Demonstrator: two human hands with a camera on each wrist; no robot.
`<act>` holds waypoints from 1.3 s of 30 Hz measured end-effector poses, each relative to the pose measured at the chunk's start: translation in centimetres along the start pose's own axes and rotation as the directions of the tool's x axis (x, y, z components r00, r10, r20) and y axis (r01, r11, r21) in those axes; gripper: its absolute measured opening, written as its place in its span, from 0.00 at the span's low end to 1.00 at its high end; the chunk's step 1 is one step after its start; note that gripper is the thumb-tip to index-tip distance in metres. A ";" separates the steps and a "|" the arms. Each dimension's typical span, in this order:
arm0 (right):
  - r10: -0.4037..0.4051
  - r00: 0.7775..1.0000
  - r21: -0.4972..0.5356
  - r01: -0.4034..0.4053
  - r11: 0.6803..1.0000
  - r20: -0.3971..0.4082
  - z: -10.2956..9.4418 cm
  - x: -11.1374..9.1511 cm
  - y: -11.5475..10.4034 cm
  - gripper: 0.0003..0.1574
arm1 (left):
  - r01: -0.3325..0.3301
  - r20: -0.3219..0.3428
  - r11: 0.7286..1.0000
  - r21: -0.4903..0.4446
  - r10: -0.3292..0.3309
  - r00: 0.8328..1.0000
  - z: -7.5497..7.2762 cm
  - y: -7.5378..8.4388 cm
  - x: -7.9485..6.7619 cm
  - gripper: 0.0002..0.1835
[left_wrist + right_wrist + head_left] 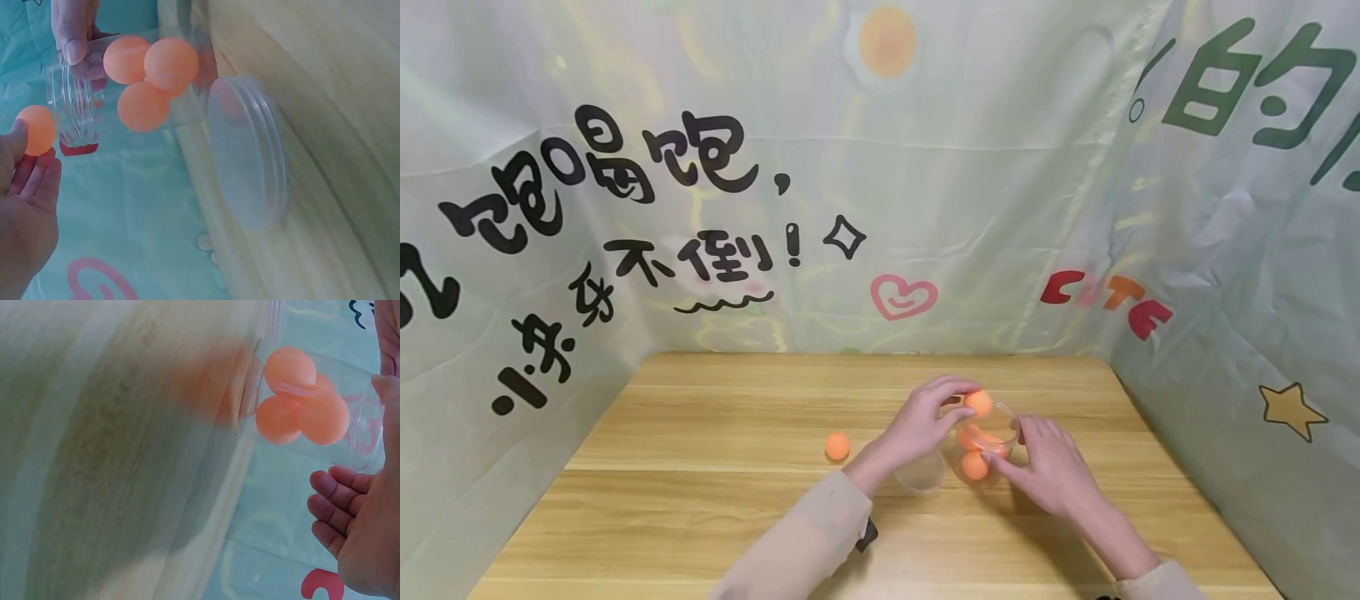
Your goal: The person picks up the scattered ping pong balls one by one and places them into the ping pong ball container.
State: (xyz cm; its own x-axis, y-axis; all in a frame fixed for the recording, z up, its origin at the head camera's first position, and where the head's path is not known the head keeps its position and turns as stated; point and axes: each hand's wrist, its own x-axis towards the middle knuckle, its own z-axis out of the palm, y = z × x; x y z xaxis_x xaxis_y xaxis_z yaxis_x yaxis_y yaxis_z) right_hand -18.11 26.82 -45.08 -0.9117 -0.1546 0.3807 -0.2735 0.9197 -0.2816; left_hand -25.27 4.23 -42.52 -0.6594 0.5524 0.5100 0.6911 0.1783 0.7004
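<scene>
My left hand (921,421) pinches an orange ping-pong ball (978,403) between thumb and fingers, right at the mouth of a clear plastic jar (75,119). The jar stands upright, and several more orange balls (142,106) lie inside it. With the thumb on the near side and fingers on the far side, my right hand (1056,462) grips the jar near its rim. Beside the jar, partly under my left wrist in the head view, a translucent round lid (244,156) rests on the table.
One loose orange ball (837,447) sits on the wooden table (700,492), left of my left forearm. Printed cloth curtains (1000,208) enclose the table at the back and both sides.
</scene>
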 end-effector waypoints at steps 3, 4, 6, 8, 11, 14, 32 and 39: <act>0.002 1.000 0.002 -0.002 1.000 0.004 -0.1 0.0 0.0 0.33 | -0.012 0.022 0.999 0.037 0.011 1.000 0.1 -0.1 0.4 0.20; 0.003 1.000 0.003 -0.003 1.000 0.008 -0.1 0.0 0.0 0.33 | -0.016 0.032 0.999 0.048 0.015 0.999 0.2 -0.1 0.5 0.20; 0.005 1.000 0.003 -0.005 1.000 0.012 -0.1 0.0 0.0 0.33 | -0.027 0.054 0.997 0.068 0.023 0.998 0.2 -0.2 0.7 0.20; 0.006 1.000 0.003 -0.006 1.000 0.015 -0.2 0.0 0.0 0.33 | -0.042 0.080 0.995 0.091 0.035 0.996 0.4 -0.2 0.9 0.20; 0.006 1.000 0.001 -0.006 1.000 0.019 -0.1 -0.1 0.0 0.33 | -0.045 0.117 0.992 0.115 0.032 0.993 0.6 -0.3 1.1 0.20; 0.008 1.000 -0.002 -0.008 1.000 0.016 -0.1 -0.1 0.0 0.32 | -0.039 0.141 0.991 0.131 0.020 0.990 0.9 -0.3 1.3 0.21; 0.002 1.000 0.003 -0.002 1.000 0.010 -0.1 -0.1 0.0 0.32 | -0.001 0.165 0.987 0.162 -0.027 0.986 1.3 -0.3 1.5 0.23; 0.000 1.000 0.002 0.000 1.000 0.006 -0.1 -0.1 0.0 0.33 | 0.000 0.141 0.981 0.194 -0.028 0.990 1.3 -0.2 1.3 0.23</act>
State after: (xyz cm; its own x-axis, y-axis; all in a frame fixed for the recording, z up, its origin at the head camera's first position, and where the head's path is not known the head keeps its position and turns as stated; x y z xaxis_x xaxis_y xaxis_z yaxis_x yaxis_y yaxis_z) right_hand -17.94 26.87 -45.03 -0.9136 -0.1569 0.3751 -0.2742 0.9189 -0.2836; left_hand -25.83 5.98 -42.66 -0.6303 0.6566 0.4142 0.7351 0.3332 0.5904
